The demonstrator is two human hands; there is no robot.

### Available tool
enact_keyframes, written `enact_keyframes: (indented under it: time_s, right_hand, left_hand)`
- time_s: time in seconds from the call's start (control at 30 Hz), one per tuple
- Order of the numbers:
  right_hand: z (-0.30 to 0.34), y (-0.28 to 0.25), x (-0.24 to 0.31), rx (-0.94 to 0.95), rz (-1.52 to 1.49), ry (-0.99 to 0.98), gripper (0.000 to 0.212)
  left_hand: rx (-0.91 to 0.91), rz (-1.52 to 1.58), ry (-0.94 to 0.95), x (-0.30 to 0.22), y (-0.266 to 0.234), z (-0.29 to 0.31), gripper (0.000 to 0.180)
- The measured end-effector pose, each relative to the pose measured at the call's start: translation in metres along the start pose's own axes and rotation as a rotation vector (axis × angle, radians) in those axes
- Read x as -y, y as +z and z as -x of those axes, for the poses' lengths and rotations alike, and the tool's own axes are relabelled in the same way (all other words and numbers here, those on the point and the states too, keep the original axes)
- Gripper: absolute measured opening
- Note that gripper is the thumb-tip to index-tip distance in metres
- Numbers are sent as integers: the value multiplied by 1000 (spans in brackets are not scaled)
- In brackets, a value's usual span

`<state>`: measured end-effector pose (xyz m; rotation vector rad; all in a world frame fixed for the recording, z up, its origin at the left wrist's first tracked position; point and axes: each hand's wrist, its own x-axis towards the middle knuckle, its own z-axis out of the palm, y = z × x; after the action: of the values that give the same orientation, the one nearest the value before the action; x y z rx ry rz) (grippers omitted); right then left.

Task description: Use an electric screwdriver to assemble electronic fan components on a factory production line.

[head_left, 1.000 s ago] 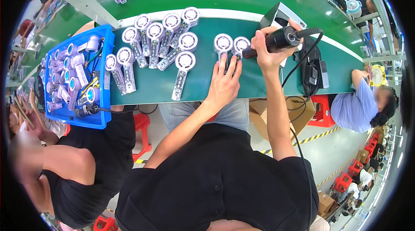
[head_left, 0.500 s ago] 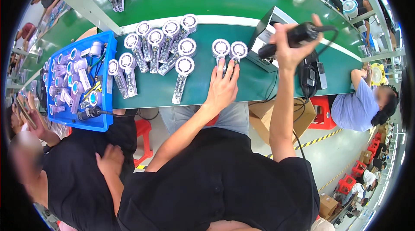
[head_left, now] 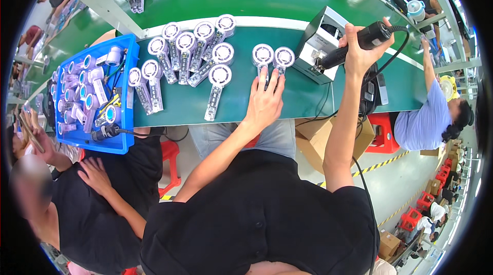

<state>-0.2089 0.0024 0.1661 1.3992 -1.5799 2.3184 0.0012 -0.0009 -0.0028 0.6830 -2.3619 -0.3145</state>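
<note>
With its fingers stretched out, my left hand (head_left: 265, 99) rests on the handles of two pale purple handheld fans, the left fan (head_left: 262, 55) and the right fan (head_left: 284, 57). Their round heads point away from me, and the hand hides their lower ends. My right hand (head_left: 362, 51) is wrapped round a black corded electric screwdriver (head_left: 374, 35). The screwdriver slants down to the left, its tip at the front of a grey-and-white screw feeder box (head_left: 317, 49). Left of my left hand lies another fan (head_left: 220, 76) with its handle's inside exposed.
Several more open-handled fans (head_left: 185, 41) lie in a group on the green bench. A blue bin (head_left: 131, 69) full of fans stands at the left, beside a seated co-worker (head_left: 97, 198). Black cables (head_left: 405, 43) trail at the right, above a cardboard box (head_left: 313, 146).
My right hand has brought the screwdriver a little right and down, its tip to the feeder box. My left hand stays put. The left co-worker's hand has shifted left.
</note>
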Motion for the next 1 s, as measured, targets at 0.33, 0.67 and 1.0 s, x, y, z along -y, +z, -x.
enact_keyframes:
  time_s: [0.33, 0.67, 1.0]
  right_hand:
    - [50, 60, -8, 128, -172, -42, 74]
    - [56, 71, -19, 190, -126, -108, 73]
    - [67, 75, -25, 257, -108, -217, 74]
  left_hand:
    - [-4, 4, 8, -2, -5, -3, 54]
    - [-16, 2, 5, -1, -2, -1, 62]
    - [-12, 12, 0, 0, -2, -1, 62]
